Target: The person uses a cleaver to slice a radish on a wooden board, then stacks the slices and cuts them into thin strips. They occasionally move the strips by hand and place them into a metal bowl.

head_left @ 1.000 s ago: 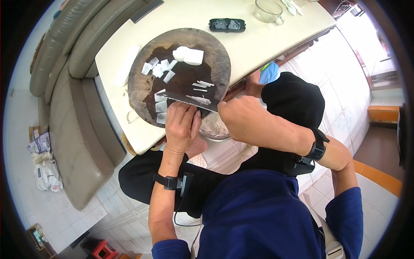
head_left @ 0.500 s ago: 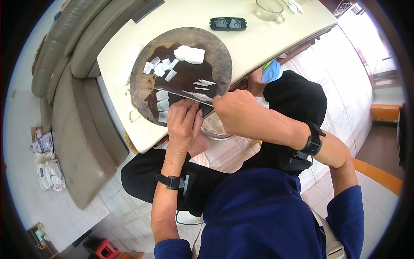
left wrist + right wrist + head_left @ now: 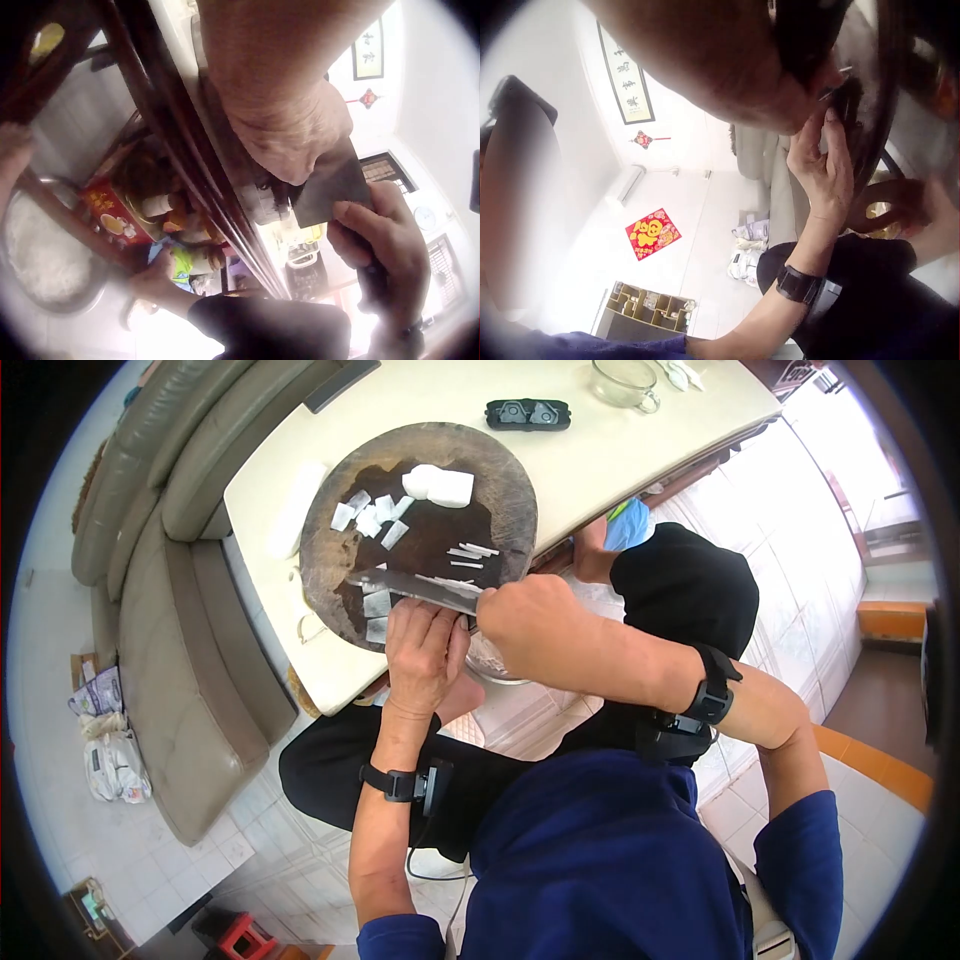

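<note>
Head view: a broad-bladed knife [image 3: 412,588] lies slantwise over the lower part of a round chopping board [image 3: 333,475], its tip toward the board's left side. The right hand [image 3: 530,622] is clamped on its handle, fingers curled around; the left wrist view shows the dark handle [image 3: 370,282] in that grip. The left hand [image 3: 424,645] is at the near rim, just beside the blade, its fingers close together and pointing toward the knife. Their tips are hard to make out, so I cannot tell whether they pinch a piece or only press on one.

Around the blade lie cut white pieces. Thin strips [image 3: 472,552] rest just above it on the right, with more slivers against the blade. Flat slices [image 3: 377,606] line up left of the left hand, partly under the knife. Farther up the board are a cluster of small slabs [image 3: 375,518] and, to their right, a thick white chunk [image 3: 440,486].

The board rests near the corner of a cream table [image 3: 640,455]. A long white object [image 3: 296,510] lies by its left side; beyond the board are a black case-like object [image 3: 528,415] and a clear glass cup [image 3: 622,385]. Below the table edge, the left wrist view shows a round basin [image 3: 96,289] with pale contents. A grey sofa [image 3: 190,690] stands to the left.
</note>
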### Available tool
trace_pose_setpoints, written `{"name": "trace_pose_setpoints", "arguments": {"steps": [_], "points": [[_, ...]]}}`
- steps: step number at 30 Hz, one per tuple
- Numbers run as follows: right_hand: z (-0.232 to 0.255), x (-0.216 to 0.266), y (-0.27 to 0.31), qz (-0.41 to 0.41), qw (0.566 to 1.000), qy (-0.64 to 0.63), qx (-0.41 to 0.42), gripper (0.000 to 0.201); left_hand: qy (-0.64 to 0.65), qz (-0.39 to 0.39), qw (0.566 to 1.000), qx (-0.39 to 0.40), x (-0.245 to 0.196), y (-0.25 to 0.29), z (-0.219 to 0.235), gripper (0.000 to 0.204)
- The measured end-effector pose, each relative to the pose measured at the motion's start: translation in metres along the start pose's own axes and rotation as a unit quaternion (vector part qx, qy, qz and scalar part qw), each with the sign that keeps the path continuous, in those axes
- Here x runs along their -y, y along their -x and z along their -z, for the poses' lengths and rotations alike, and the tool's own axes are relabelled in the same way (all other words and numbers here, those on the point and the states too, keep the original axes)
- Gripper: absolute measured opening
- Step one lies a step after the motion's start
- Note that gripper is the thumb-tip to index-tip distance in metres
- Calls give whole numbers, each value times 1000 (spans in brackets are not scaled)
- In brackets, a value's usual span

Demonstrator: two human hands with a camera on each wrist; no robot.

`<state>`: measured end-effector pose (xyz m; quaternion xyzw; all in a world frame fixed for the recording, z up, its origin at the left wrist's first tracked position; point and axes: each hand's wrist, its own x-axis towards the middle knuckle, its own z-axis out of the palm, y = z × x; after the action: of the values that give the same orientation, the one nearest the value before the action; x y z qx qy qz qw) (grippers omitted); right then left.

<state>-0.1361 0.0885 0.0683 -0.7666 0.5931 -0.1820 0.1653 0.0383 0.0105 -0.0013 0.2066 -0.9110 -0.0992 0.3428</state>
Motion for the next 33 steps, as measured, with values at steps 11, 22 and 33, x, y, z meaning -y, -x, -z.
{"name": "trace_pose_setpoints", "arguments": {"steps": [11, 22, 33], "points": [[21, -3, 19, -14, 998, 6, 62, 12, 12, 8, 1000, -6, -1, 3, -2, 24], [6, -8, 4, -4, 1000, 6, -13, 7, 11, 17, 1000, -5, -1, 3, -2, 26], [20, -4, 10, 5, 999, -7, 38, 7, 18, 24, 1000, -3, 1, 9, -3, 27]]}}
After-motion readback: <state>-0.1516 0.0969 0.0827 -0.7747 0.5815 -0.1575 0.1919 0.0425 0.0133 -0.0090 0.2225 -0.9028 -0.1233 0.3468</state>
